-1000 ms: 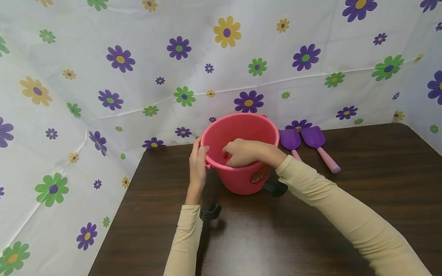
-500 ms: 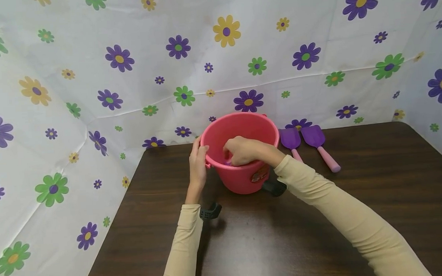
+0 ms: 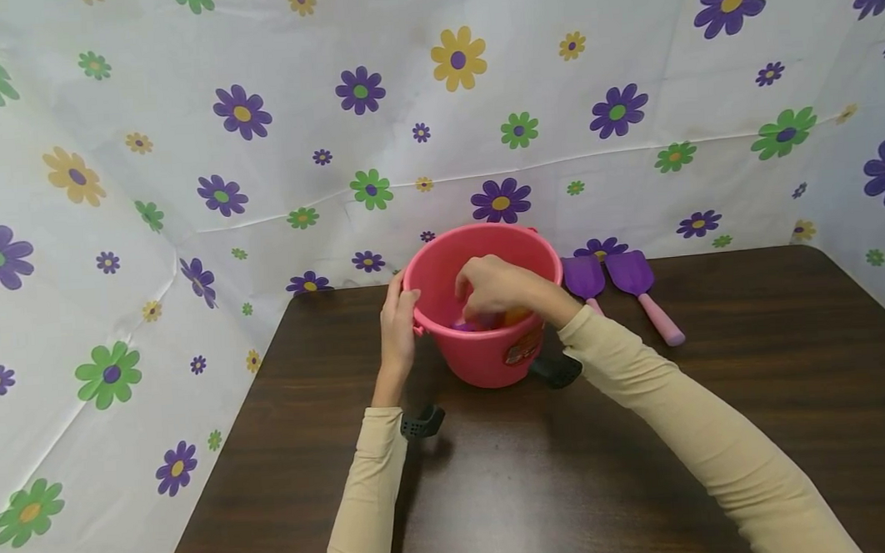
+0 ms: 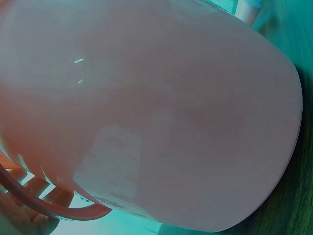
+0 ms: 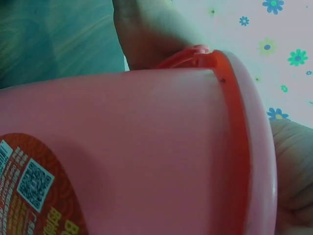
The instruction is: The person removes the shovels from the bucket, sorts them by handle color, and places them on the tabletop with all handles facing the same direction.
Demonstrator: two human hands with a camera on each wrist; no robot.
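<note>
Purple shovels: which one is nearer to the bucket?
The left shovel, its handle partly hidden, lies beside the bucket; the right shovel, fully visible, lies farther off.

The right hand (image 3: 500, 285) has risen a little inside the pink bucket (image 3: 484, 359); below it, more of a purple item (image 3: 463, 327) and an orange-yellow item (image 3: 517, 315) now show, both too hidden to identify.

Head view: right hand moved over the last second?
Yes. Against the pink bucket, which stays put, the right hand now sits higher in the image and slightly further right, its fingers hanging down inside.
</note>
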